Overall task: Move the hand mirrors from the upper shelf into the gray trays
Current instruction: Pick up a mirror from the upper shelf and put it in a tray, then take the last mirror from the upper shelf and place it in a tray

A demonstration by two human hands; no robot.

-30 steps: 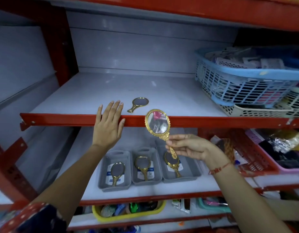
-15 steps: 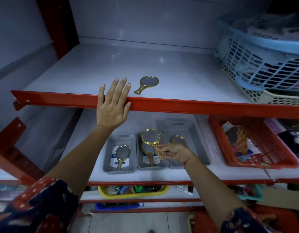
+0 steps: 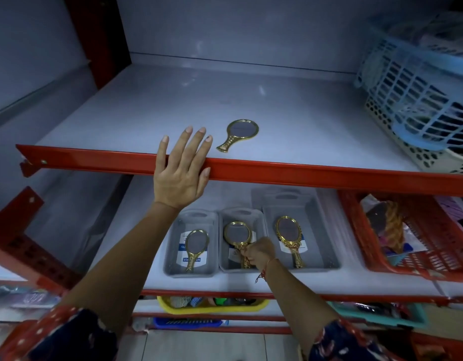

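my left hand [image 3: 182,168] flat, fingers spread, draped over red edge of upper shelf [image 3: 303,175]. last mirror [image 3: 239,134] lies just right of its fingertips, handle toward me and left, head away; left hand nearer. below, gray trays [image 3: 191,269]: left, right each hold mirror. my right hand [image 3: 259,252] fisted on mirror handle [image 3: 242,250], lowering it into middle tray.
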